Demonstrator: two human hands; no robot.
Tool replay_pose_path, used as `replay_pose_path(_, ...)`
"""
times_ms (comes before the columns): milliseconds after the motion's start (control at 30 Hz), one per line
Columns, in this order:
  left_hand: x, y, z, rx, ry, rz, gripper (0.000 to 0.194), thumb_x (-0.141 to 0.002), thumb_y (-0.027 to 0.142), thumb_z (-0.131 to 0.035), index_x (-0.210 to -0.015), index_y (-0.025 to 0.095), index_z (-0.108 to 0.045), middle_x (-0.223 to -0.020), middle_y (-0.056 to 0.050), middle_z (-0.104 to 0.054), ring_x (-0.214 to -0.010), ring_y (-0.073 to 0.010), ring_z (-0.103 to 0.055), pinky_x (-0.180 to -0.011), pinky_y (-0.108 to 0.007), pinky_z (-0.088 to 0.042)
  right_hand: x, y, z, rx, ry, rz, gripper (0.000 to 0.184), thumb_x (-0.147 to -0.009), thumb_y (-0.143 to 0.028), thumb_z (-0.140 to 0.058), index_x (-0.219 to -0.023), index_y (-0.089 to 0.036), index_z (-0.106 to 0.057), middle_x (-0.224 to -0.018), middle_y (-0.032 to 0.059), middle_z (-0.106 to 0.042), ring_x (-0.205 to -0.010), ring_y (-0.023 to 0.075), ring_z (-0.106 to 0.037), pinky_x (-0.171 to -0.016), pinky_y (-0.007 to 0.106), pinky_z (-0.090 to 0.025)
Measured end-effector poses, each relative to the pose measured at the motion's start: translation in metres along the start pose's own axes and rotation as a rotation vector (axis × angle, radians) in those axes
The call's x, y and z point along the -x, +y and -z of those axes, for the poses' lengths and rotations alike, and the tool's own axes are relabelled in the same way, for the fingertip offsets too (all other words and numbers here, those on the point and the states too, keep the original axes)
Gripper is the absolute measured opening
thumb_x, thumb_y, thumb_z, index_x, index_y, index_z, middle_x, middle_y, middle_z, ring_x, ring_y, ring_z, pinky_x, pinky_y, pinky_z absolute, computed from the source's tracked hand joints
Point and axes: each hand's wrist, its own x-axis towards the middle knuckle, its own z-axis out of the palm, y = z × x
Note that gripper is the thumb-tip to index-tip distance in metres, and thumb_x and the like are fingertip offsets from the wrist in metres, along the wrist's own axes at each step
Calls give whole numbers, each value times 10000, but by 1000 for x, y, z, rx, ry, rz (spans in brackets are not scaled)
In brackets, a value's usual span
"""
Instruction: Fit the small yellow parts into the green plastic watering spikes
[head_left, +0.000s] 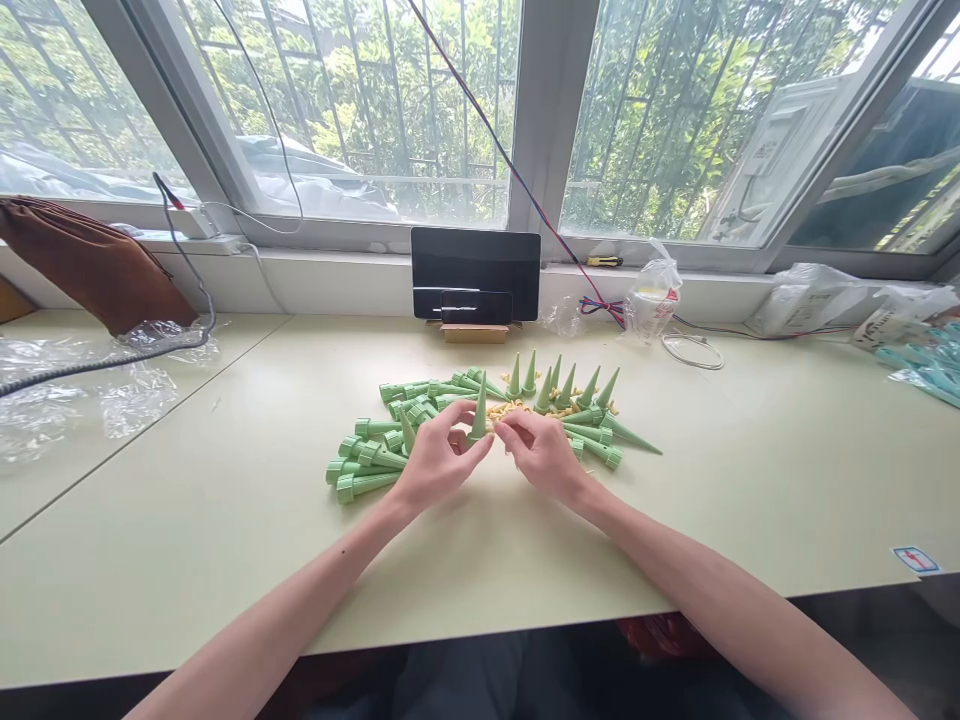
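Note:
My left hand [442,450] grips a green plastic watering spike [481,408] by its base, with the point upward. Close beside it, my right hand [538,450] has its fingertips pinched together; what they hold, if anything, is too small to name. Behind my hands lies a pile of small yellow pieces [504,410]. Several green spikes lie on their sides to the left [367,455], their ribbed caps facing outward. More green spikes [568,385] stand upright behind my right hand, and others lie beside it.
On the pale table [225,560], a black tablet [475,270] and a phone [476,307] lean on a stand. At the left are a brown pouch [97,262] and clear plastic wrap [90,385]. Plastic bags [806,298] and a white cable [693,350] lie at the right.

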Motion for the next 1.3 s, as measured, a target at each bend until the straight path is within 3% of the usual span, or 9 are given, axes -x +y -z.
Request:
replay_pose_path(167,0,-1,0,-6,-2,4,337,-854,411,-628,-1118,211,-565,-988,-47,-642,-529,-105,-597,-452,-240,-488,0,0,0,11,-2,6,348,-975,-399,-474,-748,-171,-607,-609,-5,-554,-501,106,-469,-525,238,-384)
replay_pose_path(600,0,1,0,20,-2,21,376,-837,417,-645,-1129,190,-572,-963,-63,-665,-533,-112,-594,-460,-247,-492,0,1,0,-69,-10,31,213,-933,-364,-553,-911,-169,-635,-671,12,-590,-515,123,-501,-528,259,-434)
replay_pose_path(1300,0,-1,1,5,-33,18,332,-843,409,-634,-1100,208,-572,-975,-48,-640,-510,-98,-574,-454,-242,-472,0,2,0,-25,-47,-13,432,-986,-416,-460,-624,-185,-515,-530,-14,-536,-449,104,-481,-511,239,-386)
